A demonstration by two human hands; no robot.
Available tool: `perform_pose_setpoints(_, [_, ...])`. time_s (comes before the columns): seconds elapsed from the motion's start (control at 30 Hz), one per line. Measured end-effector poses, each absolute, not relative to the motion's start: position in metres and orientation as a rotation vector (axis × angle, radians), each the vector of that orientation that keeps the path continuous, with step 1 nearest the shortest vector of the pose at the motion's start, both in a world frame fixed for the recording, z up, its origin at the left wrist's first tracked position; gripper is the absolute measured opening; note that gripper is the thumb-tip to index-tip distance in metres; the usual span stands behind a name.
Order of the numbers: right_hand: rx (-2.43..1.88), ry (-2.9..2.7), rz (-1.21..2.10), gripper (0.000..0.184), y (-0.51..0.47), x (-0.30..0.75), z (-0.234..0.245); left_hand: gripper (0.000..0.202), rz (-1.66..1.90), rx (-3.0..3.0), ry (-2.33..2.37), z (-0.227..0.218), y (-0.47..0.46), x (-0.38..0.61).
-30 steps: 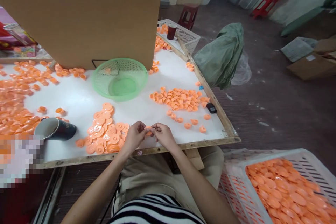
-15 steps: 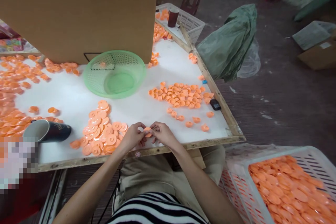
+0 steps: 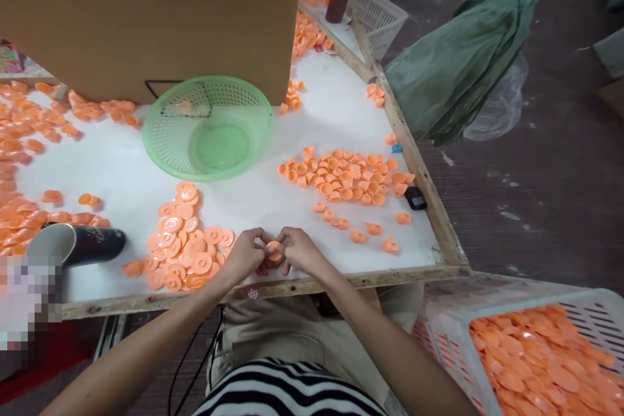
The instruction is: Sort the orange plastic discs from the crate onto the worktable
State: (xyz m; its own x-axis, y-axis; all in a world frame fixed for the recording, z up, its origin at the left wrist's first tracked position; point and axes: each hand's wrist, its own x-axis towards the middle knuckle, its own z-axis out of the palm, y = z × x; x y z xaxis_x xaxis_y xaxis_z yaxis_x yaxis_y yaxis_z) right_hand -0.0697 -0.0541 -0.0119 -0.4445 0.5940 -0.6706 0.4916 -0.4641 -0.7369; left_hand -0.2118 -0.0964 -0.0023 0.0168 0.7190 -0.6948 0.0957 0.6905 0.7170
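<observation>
My left hand and my right hand meet at the near edge of the white table. Both pinch one small orange plastic disc between their fingertips. A pile of flat orange discs lies just left of my left hand. A pile of small orange cups lies beyond my right hand, with a few loose ones nearer.
A green mesh basket sits mid-table before a brown cardboard sheet. A dark cup lies tipped at the left among more orange parts. A white crate of orange discs stands at lower right; a green sack lies on the floor.
The view has tilted down and shifted, so everything sits higher and more to the left. My hands stay together on the orange disc, fingers turning it slightly.
</observation>
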Motion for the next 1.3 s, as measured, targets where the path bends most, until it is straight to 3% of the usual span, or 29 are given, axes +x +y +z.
perform_pose_setpoints(0.23, [-1.662, -1.595, 2.05, 0.009, -0.05, -0.072, -0.011, 0.019, 0.493, 0.788, 1.571, -0.006, -0.093, -0.212])
perform_pose_setpoints(0.43, [-1.504, -1.573, 1.812, 0.002, -0.067, -0.055, -0.009, 0.033, 0.68, 0.963, 1.483, -0.013, -0.106, -0.195])
perform_pose_setpoints(0.57, [-1.596, -1.552, 1.37, 0.02, -0.097, 0.029, 0.003, 0.04, 0.704, 1.193, 1.408, -0.007, -0.12, -0.18])
perform_pose_setpoints(0.73, [-2.278, -1.368, 0.266, 0.029, -0.154, 0.212, 0.039, 0.028, 0.716, 1.501, 1.695, 0.011, -0.122, -0.217])
perform_pose_setpoints(0.83, [-2.571, -1.181, 0.126, 0.025, -0.179, 0.263, 0.054, 0.027, 0.675, 1.541, 1.889, 0.013, -0.121, -0.246])
perform_pose_setpoints(1.0, [-2.061, -1.505, 0.341, 0.044, -0.145, 0.178, 0.038, 0.024, 0.649, 1.652, 1.969, 0.005, -0.13, -0.255])
perform_pose_setpoints(1.17, [-1.371, -2.001, 0.517, 0.036, -0.066, 0.037, 0.003, 0.02, 0.699, 1.73, 1.947, 0.003, -0.148, -0.252])
perform_pose_setpoints(1.3, [-1.401, -2.181, 0.45, 0.033, -0.012, -0.034, -0.011, 0.017, 0.747, 1.693, 2.006, 0.003, -0.165, -0.26])
